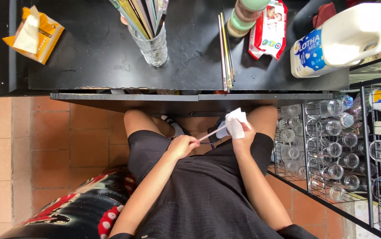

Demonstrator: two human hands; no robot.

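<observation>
Below table edge [190, 96]: hands, chopstick [212, 132], tissue [235, 123].

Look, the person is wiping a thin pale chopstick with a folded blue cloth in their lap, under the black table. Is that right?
Not quite. The head view shows the cloth is white, not blue. The right hand wraps the folded white cloth around the thin pale chopstick, while the left hand grips its other end, in the lap under the black table.
</observation>
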